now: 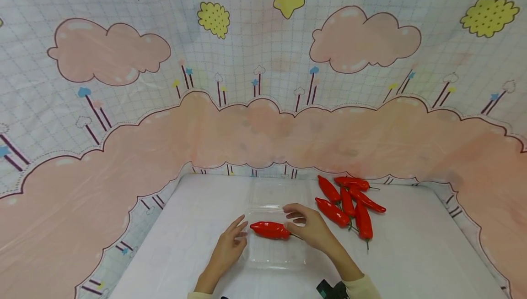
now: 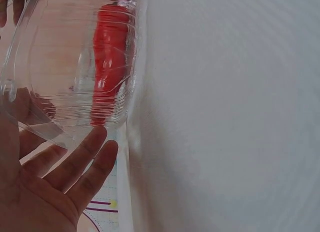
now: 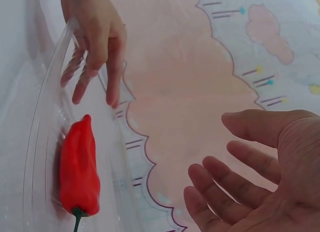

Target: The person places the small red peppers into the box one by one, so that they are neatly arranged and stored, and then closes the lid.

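Note:
A single red chili pepper (image 1: 269,230) with a green stem lies lengthwise in a clear plastic clamshell box (image 1: 273,259), whose lid (image 1: 277,192) is folded back behind it. My left hand (image 1: 228,246) is at the box's left side, near the pepper's tip. In the left wrist view its fingers (image 2: 95,162) extend loosely beside the clear wall. At the other end, my right hand (image 1: 310,228) hovers by the stem and overlaps the box's right edge. Its fingers (image 3: 232,187) are spread and relaxed in the right wrist view, apart from the pepper.
Several more red chili peppers (image 1: 363,221) lie in a loose group on the white table (image 1: 411,244), right of the box. A cloth printed with clouds (image 1: 366,40) hangs behind the table and along its sides. A dark device (image 1: 331,290) sits near my right wrist.

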{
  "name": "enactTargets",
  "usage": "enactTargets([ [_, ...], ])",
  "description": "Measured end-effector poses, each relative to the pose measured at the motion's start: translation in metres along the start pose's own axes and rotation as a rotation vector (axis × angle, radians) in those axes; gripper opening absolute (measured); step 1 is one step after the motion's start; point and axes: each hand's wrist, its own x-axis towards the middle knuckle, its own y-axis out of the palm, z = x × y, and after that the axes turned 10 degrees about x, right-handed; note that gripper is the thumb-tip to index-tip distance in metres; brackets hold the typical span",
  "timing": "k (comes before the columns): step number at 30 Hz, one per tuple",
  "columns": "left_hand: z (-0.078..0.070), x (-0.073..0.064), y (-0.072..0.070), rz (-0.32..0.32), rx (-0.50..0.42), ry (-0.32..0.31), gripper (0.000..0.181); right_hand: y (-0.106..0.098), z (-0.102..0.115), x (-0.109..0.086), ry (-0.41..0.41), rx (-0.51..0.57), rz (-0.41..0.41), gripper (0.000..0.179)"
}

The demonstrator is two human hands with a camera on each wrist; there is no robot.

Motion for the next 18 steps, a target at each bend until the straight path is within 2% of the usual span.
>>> enactTargets([
  [18,0.000,-0.001,-0.002,0.003,-0.024,0.024,0.044,-0.017,-0.019,-0.006,0.027,-0.009,-0.196,0.044],
])
